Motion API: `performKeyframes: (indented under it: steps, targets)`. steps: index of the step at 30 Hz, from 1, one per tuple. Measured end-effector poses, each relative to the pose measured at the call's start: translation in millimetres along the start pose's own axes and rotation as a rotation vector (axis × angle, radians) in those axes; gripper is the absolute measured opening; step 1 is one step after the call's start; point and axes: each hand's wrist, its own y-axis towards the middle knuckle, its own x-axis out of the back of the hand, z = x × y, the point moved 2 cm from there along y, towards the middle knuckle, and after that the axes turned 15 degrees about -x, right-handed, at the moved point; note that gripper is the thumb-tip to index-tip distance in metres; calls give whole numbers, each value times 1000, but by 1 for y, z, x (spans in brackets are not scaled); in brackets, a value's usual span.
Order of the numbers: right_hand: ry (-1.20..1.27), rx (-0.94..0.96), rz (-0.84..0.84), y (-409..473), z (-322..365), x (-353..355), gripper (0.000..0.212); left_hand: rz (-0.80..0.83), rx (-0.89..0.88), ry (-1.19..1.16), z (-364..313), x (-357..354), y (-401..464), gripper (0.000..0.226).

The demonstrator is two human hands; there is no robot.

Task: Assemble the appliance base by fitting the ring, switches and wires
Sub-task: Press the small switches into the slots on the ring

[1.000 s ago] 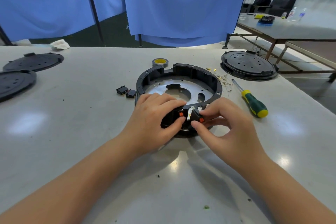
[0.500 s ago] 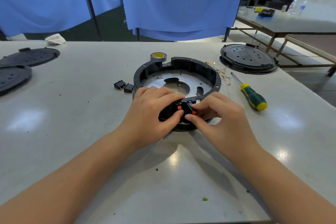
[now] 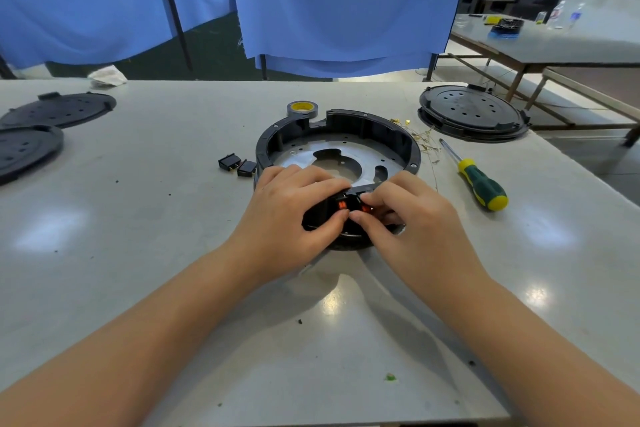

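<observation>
From the head camera I look down at a grey worktable (image 3: 138,288) with both bare hands meeting at the near edge of a round black appliance base (image 3: 337,152), its ring-shaped wall enclosing a silvery metal plate. My left hand (image 3: 291,215) curls over the near rim, fingers on top and thumb pressing from the front; my right hand (image 3: 412,218) is curled too, its fingertips (image 3: 367,199) pinching a small black switch with orange terminals (image 3: 349,206) at the rim. The step in hand looks like seating a switch in its slot in the wall — I cannot tell whether it has clicked home, since fingers cover most of it. Two more black rocker switches (image 3: 238,165) lie just left of the base, untouched. A yellow-cored roll of tape (image 3: 300,108) sits behind the base, thin wires with brass terminals (image 3: 420,139) lie at its right, and a green-and-yellow screwdriver (image 3: 479,184) rests beyond them. Black perforated discs lie at far left (image 3: 55,111) and far right (image 3: 472,113). Next, I judge, comes firm, square pressure to snap the switch in — then reaching for the spare switches.
</observation>
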Motion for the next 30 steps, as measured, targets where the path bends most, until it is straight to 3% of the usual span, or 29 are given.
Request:
performKeyframes:
  steps: [4,7,10,12,14,17,30]
  targets:
    - [-139,57,-87,2,-2,4,18,4,-4,-4,0,0,1,33]
    - [-211,56,-100,9,-5,7,40,6,-4,-6,0,0,0,35]
    - [-103,-61,138,20,-9,15,55,-18,12,2,-2,1,1,35]
    - [47,-162,324,27,-12,21,52,-25,19,15,-4,1,2,33]
    - [104,-208,374,34,-17,25,41,-26,31,22,-5,0,2,33]
    - [123,-235,384,41,-21,25,24,-22,49,28,-5,0,3,32]
    - [183,-220,353,50,-21,16,13,-36,137,-18,-7,-1,5,21]
